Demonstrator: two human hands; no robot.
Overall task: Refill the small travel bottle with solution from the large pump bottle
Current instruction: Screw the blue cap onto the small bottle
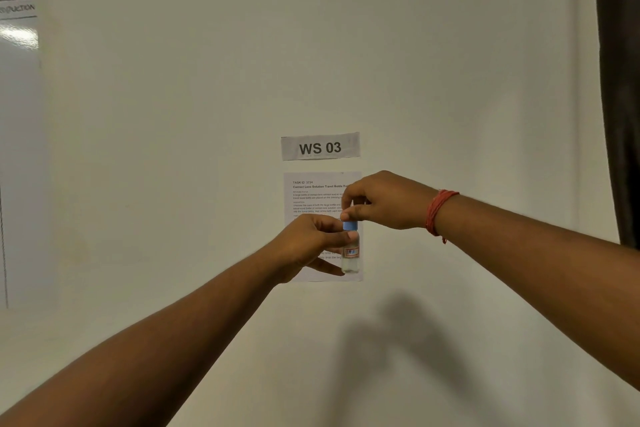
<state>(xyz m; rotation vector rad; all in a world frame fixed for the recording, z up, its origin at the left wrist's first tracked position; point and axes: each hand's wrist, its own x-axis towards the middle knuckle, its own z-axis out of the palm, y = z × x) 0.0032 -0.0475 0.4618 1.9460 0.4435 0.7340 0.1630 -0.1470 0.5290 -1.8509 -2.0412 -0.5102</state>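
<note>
Held up in front of the wall is the small travel bottle (350, 258), clear with a red-and-blue label and some clear liquid at the bottom. My left hand (311, 246) grips its body from the left, thumb across the neck. Its blue cap (350, 226) sits on top, and my right hand (381, 201) pinches that cap from above with fingertips closed round it. A red thread band circles my right wrist. The large pump bottle is not in view.
Behind the hands, a "WS 03" label (320, 146) and a printed task sheet (317, 194) are taped to the pale wall. A whiteboard (17, 114) lies at the left edge, a dark curtain (620, 80) at the right edge.
</note>
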